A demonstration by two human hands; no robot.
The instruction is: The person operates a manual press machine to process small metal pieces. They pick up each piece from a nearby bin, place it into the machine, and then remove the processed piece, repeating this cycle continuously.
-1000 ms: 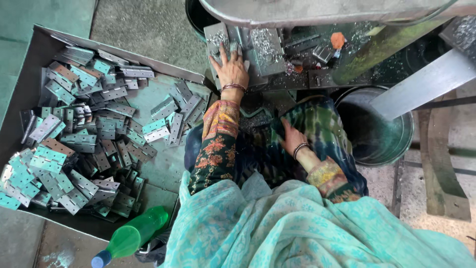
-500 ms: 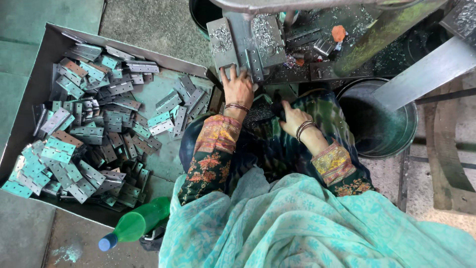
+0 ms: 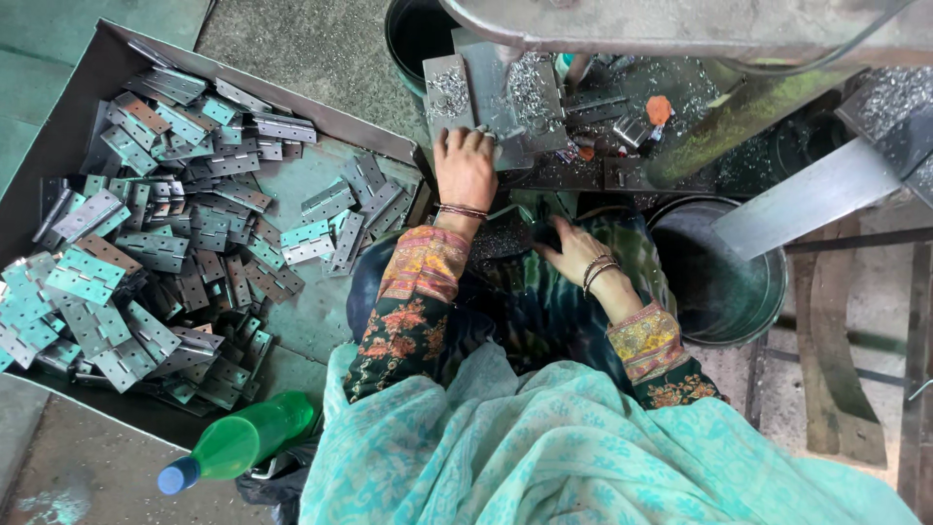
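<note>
My left hand (image 3: 466, 167) reaches forward and rests on the edge of a flat metal plate (image 3: 491, 92) covered with metal shavings, under a machine. Its fingers curl over the plate's near edge. My right hand (image 3: 573, 255) lies lower, over my lap, with fingers closed around a small dark piece I cannot make out. Both wrists wear bangles. A large metal tray (image 3: 350, 126) on my left holds several grey and teal metal hinges (image 3: 165, 243).
A round metal bucket (image 3: 724, 277) stands at my right, a dark bucket (image 3: 413, 39) beyond the tray. A green plastic bottle (image 3: 243, 442) with a blue cap lies near my left knee. A slanted metal chute (image 3: 816, 199) and wooden stool legs (image 3: 836, 369) are on the right.
My left hand stays on the plate by the machine. My right hand has moved left and forward over my lap, nearer the machine.
</note>
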